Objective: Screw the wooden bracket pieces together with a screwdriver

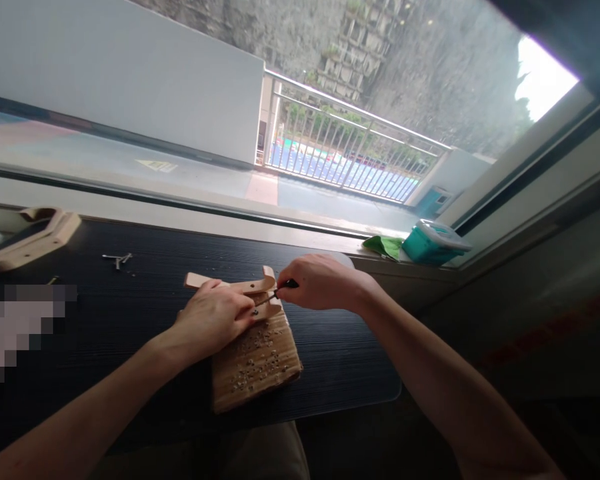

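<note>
dark table (347, 360); window frame (523, 163); metal railing (363, 127) and pale wall (130, 80) outside; bright sky (545, 80)

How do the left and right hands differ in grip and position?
Grip: the left hand is draped over the pale wood, while the right hand is curled tightly around the dark handle of a thin tool.
Position: the left hand is over the far part of the cardboard; the right hand is just beyond the wood's right end.
Shared: both are bare and at the same wood.

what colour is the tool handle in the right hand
The tool handle looks black in the head view, partly hidden by the right hand.
</note>
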`<state>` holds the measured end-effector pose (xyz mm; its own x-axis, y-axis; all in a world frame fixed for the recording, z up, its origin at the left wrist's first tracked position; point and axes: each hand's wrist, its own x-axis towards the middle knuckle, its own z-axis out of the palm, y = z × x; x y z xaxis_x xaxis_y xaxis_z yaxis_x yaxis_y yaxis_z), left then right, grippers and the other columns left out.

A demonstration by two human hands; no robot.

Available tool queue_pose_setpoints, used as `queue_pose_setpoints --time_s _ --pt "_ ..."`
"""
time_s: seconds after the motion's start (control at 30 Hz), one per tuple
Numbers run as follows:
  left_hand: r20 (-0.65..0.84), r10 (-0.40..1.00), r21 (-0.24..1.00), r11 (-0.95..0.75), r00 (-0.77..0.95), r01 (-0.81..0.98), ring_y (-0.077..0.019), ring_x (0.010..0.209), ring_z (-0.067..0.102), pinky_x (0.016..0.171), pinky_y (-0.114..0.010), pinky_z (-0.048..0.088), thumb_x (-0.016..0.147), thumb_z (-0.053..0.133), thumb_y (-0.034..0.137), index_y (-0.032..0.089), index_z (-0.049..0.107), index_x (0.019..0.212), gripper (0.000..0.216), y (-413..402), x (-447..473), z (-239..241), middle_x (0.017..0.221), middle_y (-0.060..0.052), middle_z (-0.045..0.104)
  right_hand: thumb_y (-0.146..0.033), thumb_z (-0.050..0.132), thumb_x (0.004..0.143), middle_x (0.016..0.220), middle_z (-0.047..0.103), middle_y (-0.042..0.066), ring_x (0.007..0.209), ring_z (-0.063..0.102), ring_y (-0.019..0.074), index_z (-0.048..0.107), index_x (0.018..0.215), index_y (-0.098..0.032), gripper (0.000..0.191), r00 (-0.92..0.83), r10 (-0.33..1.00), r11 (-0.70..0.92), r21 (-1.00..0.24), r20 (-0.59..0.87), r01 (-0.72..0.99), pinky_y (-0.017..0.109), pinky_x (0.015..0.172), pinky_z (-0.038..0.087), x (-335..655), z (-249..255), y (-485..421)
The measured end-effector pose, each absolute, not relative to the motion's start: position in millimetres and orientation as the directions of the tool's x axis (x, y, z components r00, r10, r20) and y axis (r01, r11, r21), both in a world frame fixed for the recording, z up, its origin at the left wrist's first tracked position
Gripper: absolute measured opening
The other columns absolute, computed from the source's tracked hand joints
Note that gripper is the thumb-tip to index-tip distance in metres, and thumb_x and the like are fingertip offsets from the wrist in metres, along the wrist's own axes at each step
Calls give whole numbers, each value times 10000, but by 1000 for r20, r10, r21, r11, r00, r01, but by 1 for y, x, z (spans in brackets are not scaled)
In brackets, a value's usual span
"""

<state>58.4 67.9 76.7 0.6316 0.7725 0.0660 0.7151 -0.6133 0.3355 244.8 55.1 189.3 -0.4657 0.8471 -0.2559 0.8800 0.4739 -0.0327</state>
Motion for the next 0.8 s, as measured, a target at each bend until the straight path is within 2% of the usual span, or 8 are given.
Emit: queue_pose_setpoints --time_s 0.1,0.2,0.3,0.5,0.63,0.8 --pt "87 773 352 -613 628 707 -263 1002 586 981 -453 316 849 504 417 326 722 959 260 68 58 74 1167 -4 670 -333 429 820 822 717 65 696 595 152 737 899 -226 335 -458 846 465 -42 -273 884 248 540 278 247 189 54" --pt "78 769 368 -614 635 698 -260 1055 571 999 -450 305 862 494 419 341 724 945 256 66 60 74 1280 26 611 -332 439 815 855 718 77 734 612 165 729 888 -209 323 -457 835 469 -39 -305 883 248 546 291 248 189 52" --pt "81 783 356 -601 617 716 -246 1045 575 981 -427 330 854 514 389 300 715 914 229 65 63 75 1225 6 644 -310 444 819 903 719 86 792 632 186 718 896 -203 304 -453 836 476 -4 -310 880 253 575 320 247 189 50" --pt "70 796 335 -587 602 737 -221 887 598 929 -408 369 843 523 354 238 661 758 199 63 68 78 947 -14 702 -225 451 806 918 721 106 828 648 210 706 916 -184 281 -460 824 504 59 -331 861 266 600 360 237 191 43" --pt "72 790 346 -592 608 728 -209 842 597 896 -392 380 826 541 315 236 647 720 170 63 68 79 887 -2 695 -211 474 804 917 724 97 816 653 209 703 919 -188 257 -479 811 533 87 -336 841 262 582 359 224 195 43" --pt "123 803 329 -588 583 739 -222 852 601 860 -385 396 838 512 272 225 661 796 161 59 67 80 907 -37 691 -189 499 788 912 726 84 802 652 199 706 864 -186 220 -495 796 565 134 -349 815 260 578 356 209 198 48"
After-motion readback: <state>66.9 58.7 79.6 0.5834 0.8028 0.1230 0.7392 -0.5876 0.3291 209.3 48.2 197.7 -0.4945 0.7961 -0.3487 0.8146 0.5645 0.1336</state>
